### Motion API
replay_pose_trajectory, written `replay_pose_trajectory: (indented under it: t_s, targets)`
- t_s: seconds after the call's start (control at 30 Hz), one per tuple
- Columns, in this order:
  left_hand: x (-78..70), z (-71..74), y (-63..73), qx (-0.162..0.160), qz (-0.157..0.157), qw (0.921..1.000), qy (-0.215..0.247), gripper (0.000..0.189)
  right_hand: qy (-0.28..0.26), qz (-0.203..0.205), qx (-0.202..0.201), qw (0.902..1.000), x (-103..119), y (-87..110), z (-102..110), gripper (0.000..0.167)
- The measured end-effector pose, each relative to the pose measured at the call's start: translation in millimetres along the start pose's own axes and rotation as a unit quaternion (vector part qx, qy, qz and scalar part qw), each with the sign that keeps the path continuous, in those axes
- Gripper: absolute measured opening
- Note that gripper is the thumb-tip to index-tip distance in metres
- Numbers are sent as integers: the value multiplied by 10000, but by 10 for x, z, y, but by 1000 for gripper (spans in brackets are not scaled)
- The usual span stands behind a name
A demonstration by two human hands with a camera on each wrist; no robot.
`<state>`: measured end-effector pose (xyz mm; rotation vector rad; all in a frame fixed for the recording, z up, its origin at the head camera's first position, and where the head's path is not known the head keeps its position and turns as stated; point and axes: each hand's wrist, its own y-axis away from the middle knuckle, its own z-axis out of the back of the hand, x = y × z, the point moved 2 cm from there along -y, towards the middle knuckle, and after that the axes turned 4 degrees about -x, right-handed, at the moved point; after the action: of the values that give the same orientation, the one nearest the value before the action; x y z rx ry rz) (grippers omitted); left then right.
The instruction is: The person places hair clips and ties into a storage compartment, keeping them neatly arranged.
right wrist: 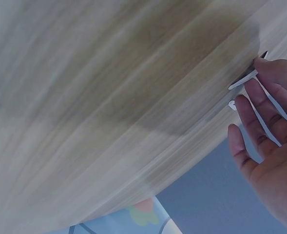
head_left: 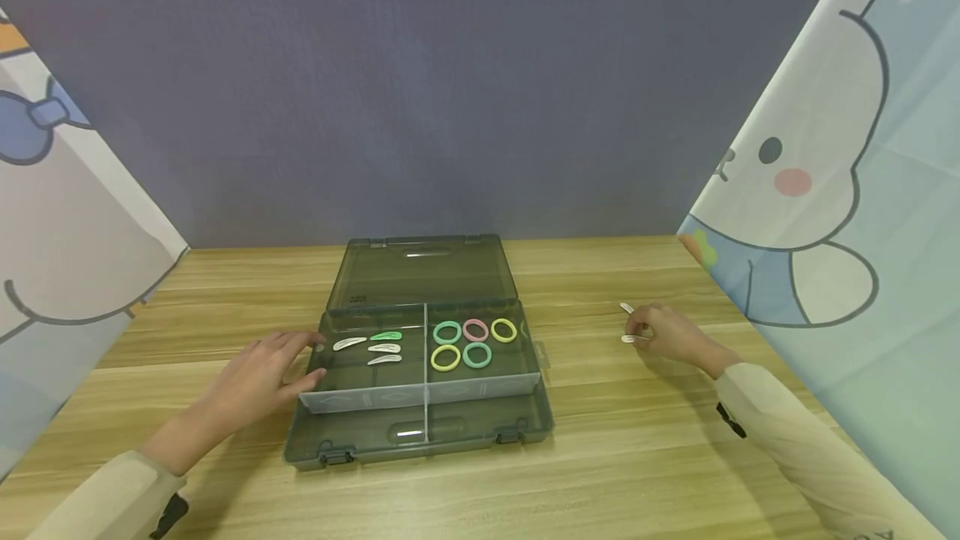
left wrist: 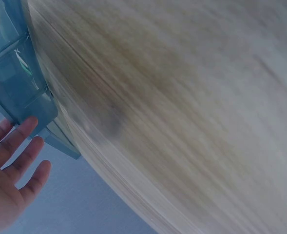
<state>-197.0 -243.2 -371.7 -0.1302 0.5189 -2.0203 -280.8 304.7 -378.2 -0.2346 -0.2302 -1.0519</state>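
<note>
A dark translucent organizer box (head_left: 420,438) lies open on the table, with a divided tray (head_left: 367,400) in it. My left hand (head_left: 258,377) rests at the tray's left edge, fingers spread and nearly straight. In the tray's left compartment lie a green hair clip (head_left: 386,336) and several white ones (head_left: 385,348). The right compartment holds green, yellow and pink hair ties (head_left: 476,330). Off to the right, my right hand (head_left: 667,333) pinches a white hair clip (right wrist: 243,80) between thumb and fingertip, close above the tabletop. Another white clip (head_left: 626,307) lies just beyond it.
The box's lid (head_left: 427,273) leans back behind the tray. Wooden table (head_left: 600,448) surrounds the box. A grey panel (head_left: 420,107) stands at the back, and cartoon-printed cloths (head_left: 825,215) flank both sides.
</note>
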Motion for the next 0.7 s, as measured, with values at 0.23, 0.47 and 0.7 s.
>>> replay_pose_trajectory:
  t_s: [0.23, 0.47, 0.7]
  targets:
    - [4, -6, 8, -51, -14, 10000, -7, 40, -58, -49, 51, 10000, -13, -11, -12, 10]
    - [-4, -6, 3, -42, -10, 10000, -6, 40, -102, -38, 76, 9999, -17, -11, -12, 10]
    - [-10, -8, -1, 7, 52, 10000, -1, 39, -66, 164, -168, 9997, -8, -37, 12, 7]
